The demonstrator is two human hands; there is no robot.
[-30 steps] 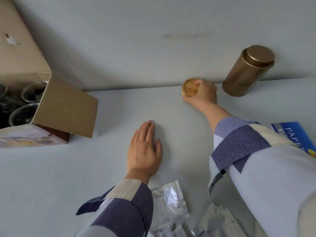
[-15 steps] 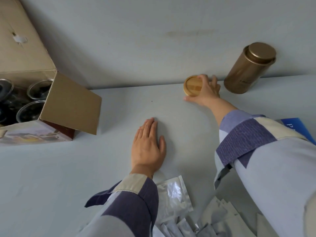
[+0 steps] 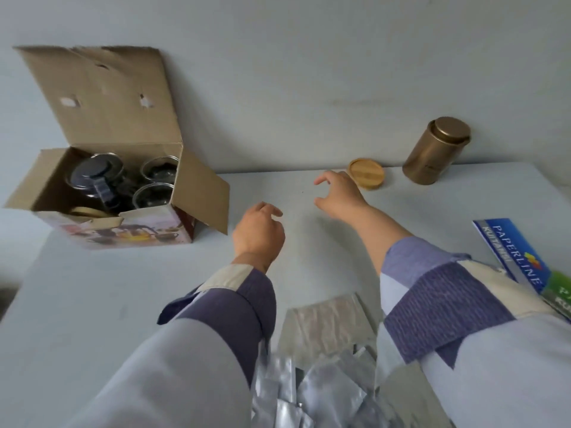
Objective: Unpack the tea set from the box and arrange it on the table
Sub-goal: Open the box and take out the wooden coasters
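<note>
**Head view: both hands free, most of the set waiting in the box**

Head view had my right hand (image 3: 338, 196) hovering just short of the wooden coaster (image 3: 366, 173), fingers loosely curled and holding nothing. The coaster lay flat at the back of the table (image 3: 92, 304), close beside the gold canister (image 3: 435, 151). My left hand (image 3: 259, 231) hung over the middle of the table, relaxed and empty too.

The rest of the tea set sat in the open cardboard box (image 3: 123, 233) at the far left: a dark-lidded glass teapot (image 3: 94, 177), two glass cups (image 3: 156, 183) packed beside it, and what looked like another wooden piece low at the front.

The glass was the risk, I judged. The pieces were packed tight, so pulling one out at an angle could knock it against its neighbour, and the teapot's lid might slip off if I lifted by it. The right flap (image 3: 202, 194) folded out toward my reach and could catch a sleeve or tip the box. The box also stood near the table's left edge.

Silver foil packets (image 3: 321, 366) crowded the near edge under my arms, and a blue paper pack (image 3: 519, 257) filled the right, leaving the centre for arranging.
</note>
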